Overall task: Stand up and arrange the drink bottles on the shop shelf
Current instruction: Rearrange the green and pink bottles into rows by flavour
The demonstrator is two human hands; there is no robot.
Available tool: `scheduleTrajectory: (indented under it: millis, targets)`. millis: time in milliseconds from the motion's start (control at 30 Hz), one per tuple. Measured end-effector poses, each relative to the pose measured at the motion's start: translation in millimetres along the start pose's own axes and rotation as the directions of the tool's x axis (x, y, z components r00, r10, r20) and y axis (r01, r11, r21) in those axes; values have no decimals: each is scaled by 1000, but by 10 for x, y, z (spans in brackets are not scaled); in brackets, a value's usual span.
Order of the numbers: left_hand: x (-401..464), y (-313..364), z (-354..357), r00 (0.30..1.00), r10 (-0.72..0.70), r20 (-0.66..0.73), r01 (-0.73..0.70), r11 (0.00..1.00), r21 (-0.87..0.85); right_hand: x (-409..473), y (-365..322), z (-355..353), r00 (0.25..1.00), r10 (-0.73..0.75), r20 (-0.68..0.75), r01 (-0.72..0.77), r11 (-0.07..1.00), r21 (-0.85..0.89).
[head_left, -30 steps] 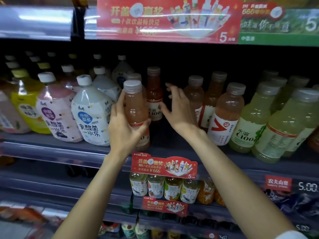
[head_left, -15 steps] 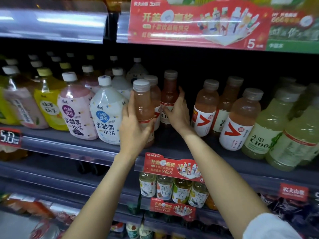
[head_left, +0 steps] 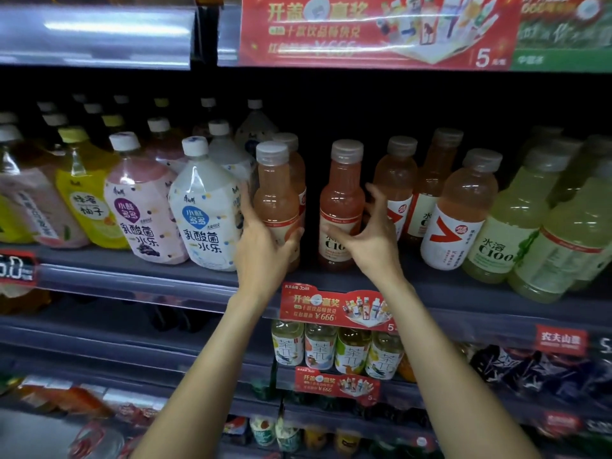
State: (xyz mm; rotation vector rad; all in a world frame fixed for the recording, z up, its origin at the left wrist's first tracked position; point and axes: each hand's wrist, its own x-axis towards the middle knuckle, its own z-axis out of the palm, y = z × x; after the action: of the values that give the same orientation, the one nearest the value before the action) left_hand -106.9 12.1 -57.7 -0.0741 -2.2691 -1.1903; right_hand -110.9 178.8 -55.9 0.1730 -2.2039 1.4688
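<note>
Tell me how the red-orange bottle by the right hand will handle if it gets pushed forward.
The red-orange bottle is tall and narrow, so it may tip. It looks full, so probably fairly heavy. Its smooth plastic could slip in the right hand, whose fingers look loosely curled.

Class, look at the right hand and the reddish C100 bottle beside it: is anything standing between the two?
Nothing visible does. The right hand curls around the reddish C100 bottle with fingers spread, at or very near its label. The left hand grips the neighbouring peach bottle, separated by a dark gap.
</note>
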Motion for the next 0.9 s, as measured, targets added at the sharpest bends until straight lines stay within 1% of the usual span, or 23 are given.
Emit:
scheduleTrajectory:
  millis: [67,133,233,367,467,567,700,800,900]
  targets:
    - [4,-33,29,1000,-31,-4,31,997,-77,-26,-15,6,1000,-25,-5,25,999,28]
    - [-38,-45,8,1000,-17,-1,17,988,-152,-91,-36,-2,998,-42,-49,44,998,49]
    - [-98,110,-66,995,101,-4,-99,972,-211,-189,-150,-112,988,-63,-142,75,994,82]
    - [-269,549,-150,968,250,-21,-243,912,-332,-438,-309,-475,969,-39,-242,68,991,116]
    - [-448,873,-111,941,334,51,-290,876,-384,-716,-347,-952,958,-6,-285,46,990,135]
    - [-664,1147,114,917,367,157,-268,857,-440,-971,-284,-1492,939,49,-341,-5,992,128]
    - [-1041,1689,689,887,380,261,-198,826,-528,-1284,-38,-2369,896,98,-433,-65,994,88]
    - [-1403,2156,1242,875,378,302,-149,805,-574,-1533,167,-3116,859,138,-493,-106,990,91]
    - [-1673,2557,1811,890,324,321,-58,779,-624,-1723,316,-3778,823,168,-543,-133,986,104]
